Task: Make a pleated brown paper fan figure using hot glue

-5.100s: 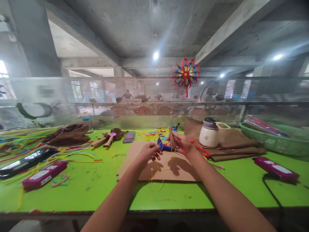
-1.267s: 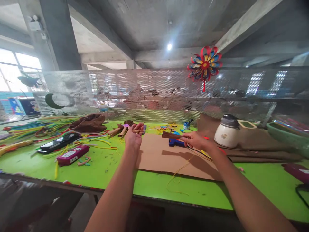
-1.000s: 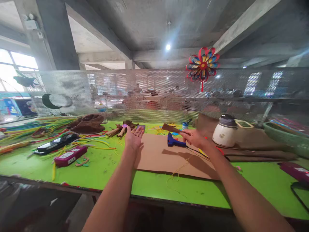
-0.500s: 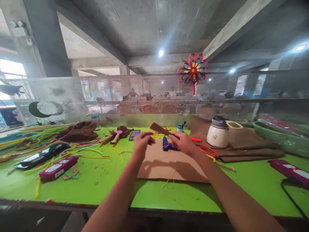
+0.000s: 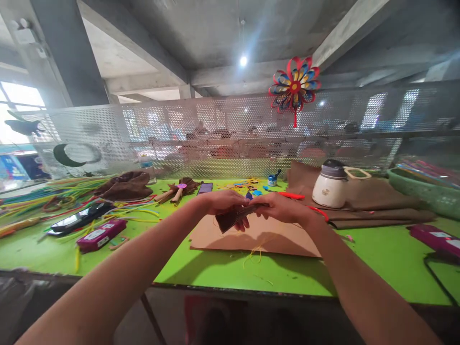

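A folded strip of dark brown pleated paper (image 5: 233, 218) hangs tilted above the cardboard sheet (image 5: 215, 238). My right hand (image 5: 278, 207) pinches its narrow right end. At its wider left part is my left hand (image 5: 227, 202), fingers wrapped over and under the pleats. Loose yellow threads (image 5: 256, 253) lie on the cardboard's near edge. Just behind my fingers, a dark blue object (image 5: 249, 195) is mostly hidden. Past my left hand lies a finished-looking pleated brown paper piece (image 5: 182, 187) with a pink round centre, near a phone (image 5: 205, 187).
The green table (image 5: 215, 275) carries colored pipe-like strands and a purple power strip (image 5: 101, 235) at left. At right stand a cream flask (image 5: 329, 187), brown sheets (image 5: 381, 215), and a green basket (image 5: 413, 189). A small blue jar (image 5: 272, 180) sits behind, before a perforated screen (image 5: 208, 120).
My left hand has moved right and closed on the pleated paper. The paper has swung from pointing up and away to slanting down toward the left. The view has tilted slightly downward.
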`<state>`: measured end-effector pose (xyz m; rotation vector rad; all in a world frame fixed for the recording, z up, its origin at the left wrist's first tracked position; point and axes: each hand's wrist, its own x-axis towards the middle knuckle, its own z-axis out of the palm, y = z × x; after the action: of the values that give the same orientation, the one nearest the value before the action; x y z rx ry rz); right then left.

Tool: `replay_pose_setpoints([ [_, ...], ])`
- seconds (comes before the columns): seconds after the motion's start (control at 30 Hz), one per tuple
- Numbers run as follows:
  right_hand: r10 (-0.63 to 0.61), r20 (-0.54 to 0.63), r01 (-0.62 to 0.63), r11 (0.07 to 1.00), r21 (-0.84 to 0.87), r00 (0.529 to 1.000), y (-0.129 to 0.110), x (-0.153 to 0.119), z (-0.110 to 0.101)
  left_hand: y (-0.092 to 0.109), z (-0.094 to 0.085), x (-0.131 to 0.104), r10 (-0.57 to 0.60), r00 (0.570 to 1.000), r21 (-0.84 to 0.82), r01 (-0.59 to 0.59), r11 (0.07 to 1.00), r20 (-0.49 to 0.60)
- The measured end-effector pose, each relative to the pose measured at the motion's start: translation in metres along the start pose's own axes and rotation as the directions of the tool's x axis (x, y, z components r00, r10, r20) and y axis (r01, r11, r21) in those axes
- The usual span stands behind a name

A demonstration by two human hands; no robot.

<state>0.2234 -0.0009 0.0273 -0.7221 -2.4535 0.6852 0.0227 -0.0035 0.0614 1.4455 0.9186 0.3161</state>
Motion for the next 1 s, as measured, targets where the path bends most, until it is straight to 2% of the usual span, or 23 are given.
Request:
replay_pose_setpoints([
  [0.1, -0.017, -0.064, 0.018, 1.000, 0.005, 0.998, 0.003, 0.000, -0.004, -0.009, 0.004, 0.000, 0.077, 0.996, -0.114, -0.071, 0.991, 0.048],
  [0.27, -0.100, -0.183, 0.080, 0.990, -0.116, 0.978, 0.010, 0.004, -0.005, -0.022, 0.014, 0.012, 0.176, 0.982, -0.204, -0.188, 0.961, -0.075],
  [0.33, -0.106, -0.246, 0.064, 0.982, -0.176, 0.964, 0.014, 0.007, -0.005, -0.027, 0.018, 0.017, 0.200, 0.976, -0.200, -0.214, 0.956, -0.086],
  [0.4, -0.056, -0.327, -0.001, 0.985, -0.172, 0.944, 0.020, 0.010, -0.005, -0.030, 0.020, 0.021, 0.213, 0.974, -0.215, -0.224, 0.951, -0.071],
  [0.5, 0.138, -0.378, -0.136, 0.990, 0.033, 0.915, 0.034, 0.012, -0.005, -0.031, 0.018, 0.027, 0.246, 0.963, -0.335, -0.270, 0.903, -0.113],
  [0.57, 0.276, -0.336, -0.216, 0.954, 0.207, 0.900, 0.046, 0.013, -0.005, -0.026, 0.014, 0.031, 0.290, 0.927, -0.434, -0.369, 0.822, -0.240],
  [0.63, 0.376, -0.362, -0.272, 0.912, 0.306, 0.853, 0.055, 0.012, -0.007, -0.020, 0.006, 0.034, 0.314, 0.860, -0.508, -0.495, 0.705, -0.402],
  [0.7, 0.428, -0.474, -0.302, 0.898, 0.320, 0.769, 0.059, 0.012, -0.010, -0.014, -0.002, 0.038, 0.301, 0.790, -0.551, -0.595, 0.585, -0.534],
  [0.77, 0.415, -0.611, -0.307, 0.910, 0.280, 0.674, 0.054, 0.012, -0.011, -0.014, -0.011, 0.042, 0.285, 0.743, -0.571, -0.655, 0.495, -0.606],
  [0.8, 0.388, -0.650, -0.291, 0.921, 0.258, 0.653, 0.048, 0.013, -0.009, -0.017, -0.016, 0.044, 0.284, 0.727, -0.573, -0.674, 0.466, -0.625],
  [0.83, 0.354, -0.666, -0.263, 0.935, 0.238, 0.657, 0.040, 0.013, -0.006, -0.020, -0.019, 0.046, 0.284, 0.715, -0.572, -0.688, 0.446, -0.639],
  [0.9, 0.273, -0.600, -0.165, 0.959, 0.229, 0.752, 0.023, 0.015, 0.005, -0.028, -0.025, 0.051, 0.262, 0.699, -0.572, -0.703, 0.423, -0.665],
  [0.93, 0.222, -0.528, -0.136, 0.971, 0.197, 0.820, 0.015, 0.016, 0.013, -0.032, -0.028, 0.054, 0.248, 0.692, -0.570, -0.708, 0.417, -0.678],
  [0.97, 0.170, -0.500, -0.122, 0.984, 0.127, 0.849, 0.008, 0.017, 0.021, -0.036, -0.029, 0.055, 0.233, 0.686, -0.568, -0.712, 0.413, -0.690],
  [1.0, 0.134, -0.493, -0.122, 0.991, 0.056, 0.860, 0.003, 0.019, 0.029, -0.039, -0.030, 0.056, 0.221, 0.682, -0.567, -0.714, 0.411, -0.697],
])
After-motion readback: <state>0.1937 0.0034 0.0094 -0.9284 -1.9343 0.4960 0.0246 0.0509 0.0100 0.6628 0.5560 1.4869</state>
